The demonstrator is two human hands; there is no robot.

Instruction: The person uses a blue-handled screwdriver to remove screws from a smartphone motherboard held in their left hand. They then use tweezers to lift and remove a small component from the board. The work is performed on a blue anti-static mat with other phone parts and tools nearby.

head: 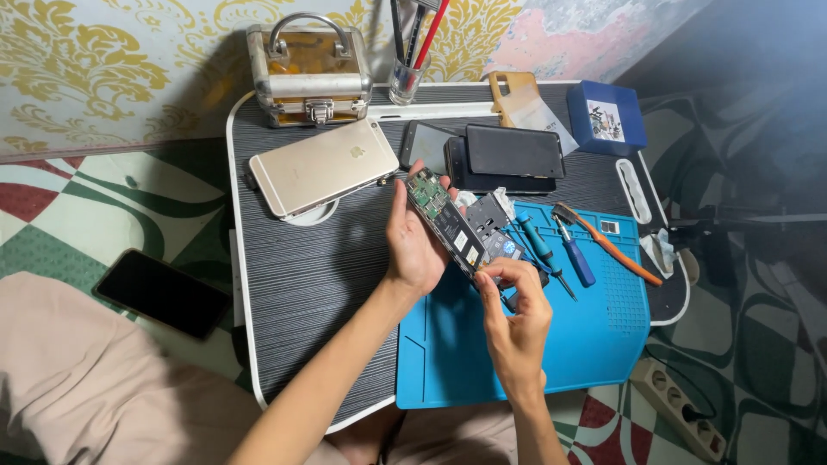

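My left hand (413, 245) holds an opened phone (446, 222) with its back off, the green circuit board and black battery facing up, tilted above the table. My right hand (515, 314) pinches at the phone's lower end, fingertips touching its bottom edge; whether it holds a small tool I cannot tell. Both hands hover over the left part of a blue repair mat (594, 331).
On the dark striped lap table (301, 284): a gold phone (320, 165) face down, dark phones (508, 155), blue screwdrivers (573, 254), an orange-handled brush (616, 251), a metal case (308, 65), a glass of tools (407, 77), a blue box (607, 116). A black phone (162, 293) lies on the floor, a power strip (680, 409) at right.
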